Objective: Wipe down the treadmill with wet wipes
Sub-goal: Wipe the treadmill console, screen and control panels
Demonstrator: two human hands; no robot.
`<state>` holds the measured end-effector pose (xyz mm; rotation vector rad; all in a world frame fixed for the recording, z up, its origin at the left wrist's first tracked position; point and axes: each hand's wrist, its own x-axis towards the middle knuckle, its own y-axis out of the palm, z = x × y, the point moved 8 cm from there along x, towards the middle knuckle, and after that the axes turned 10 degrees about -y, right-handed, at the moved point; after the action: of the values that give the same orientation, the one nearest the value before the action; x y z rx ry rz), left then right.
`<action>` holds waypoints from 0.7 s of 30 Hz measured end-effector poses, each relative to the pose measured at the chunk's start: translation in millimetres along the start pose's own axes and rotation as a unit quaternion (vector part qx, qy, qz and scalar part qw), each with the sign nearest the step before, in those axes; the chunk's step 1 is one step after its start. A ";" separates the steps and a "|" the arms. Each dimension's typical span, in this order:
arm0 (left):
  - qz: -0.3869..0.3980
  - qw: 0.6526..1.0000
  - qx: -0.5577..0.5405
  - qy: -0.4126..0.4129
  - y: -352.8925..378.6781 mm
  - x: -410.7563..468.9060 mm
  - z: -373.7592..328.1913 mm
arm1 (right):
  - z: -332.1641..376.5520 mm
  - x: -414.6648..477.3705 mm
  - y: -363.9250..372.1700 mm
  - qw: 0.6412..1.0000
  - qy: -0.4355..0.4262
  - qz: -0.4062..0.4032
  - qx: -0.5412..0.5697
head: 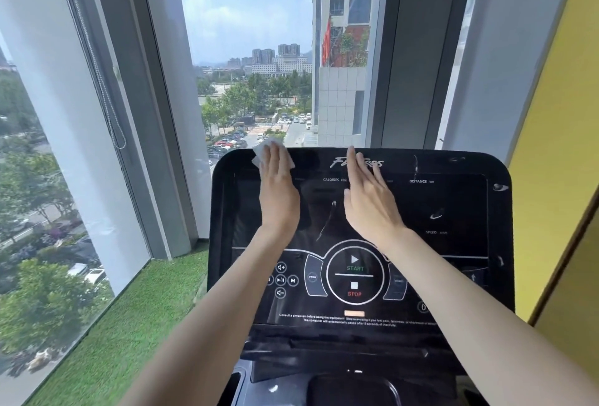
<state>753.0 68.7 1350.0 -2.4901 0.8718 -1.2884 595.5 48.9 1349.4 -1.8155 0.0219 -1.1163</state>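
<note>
The treadmill's black glossy console [453,204] fills the lower middle of the view, with START and STOP buttons [355,276] in a ring near its bottom. My left hand [278,191] lies flat on the console's upper left, its straight fingers pressing a white wet wipe [262,149] against the top edge. The wipe sticks out beyond the fingertips. My right hand [369,201] rests flat on the upper middle of the console, fingers straight and spread, holding nothing.
Tall windows [246,49] stand right behind the console, with grey frames at both sides. A bead cord [107,94] hangs by the left pane. Green artificial turf [136,318] covers the floor at the left. A yellow wall [557,133] stands close on the right.
</note>
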 end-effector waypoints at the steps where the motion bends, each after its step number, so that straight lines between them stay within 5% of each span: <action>1: 0.028 0.999 -0.002 0.044 7.8 -4.7 -17.8 | -0.3 0.0 -1.3 1.000 -0.001 -0.003 0.009; 5: 0.113 0.960 0.034 0.253 26.2 -23.6 -51.4 | -2.2 -2.2 -5.8 1.000 -0.006 0.007 0.024; 9: 0.002 0.999 -0.010 0.049 14.2 -6.3 -14.2 | -3.5 -2.9 -7.9 0.999 -0.005 0.007 0.044; 10: 0.013 0.999 -0.015 0.049 17.8 -8.9 -21.7 | -4.0 -2.9 -8.6 0.999 -0.004 0.006 0.048; 14: 0.116 0.956 0.028 0.268 35.4 -32.3 -60.0 | -7.0 -2.9 -10.8 0.998 0.006 0.010 0.061; 16: 0.067 0.972 0.033 0.223 24.4 -17.8 -40.4 | -6.8 -3.2 -9.9 0.998 0.008 0.014 0.068; 19: -0.010 0.999 -0.005 0.041 9.0 -3.1 -8.3 | -7.4 -4.1 -7.4 0.997 0.013 0.012 0.073; 21: 0.038 0.995 0.000 0.088 19.2 -14.6 -25.6 | -7.3 -4.1 -6.9 0.998 0.014 0.014 0.066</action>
<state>718.2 64.0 1347.3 -2.3452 0.9931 -1.5004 585.1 49.3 1352.5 -1.6773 -0.0103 -1.0975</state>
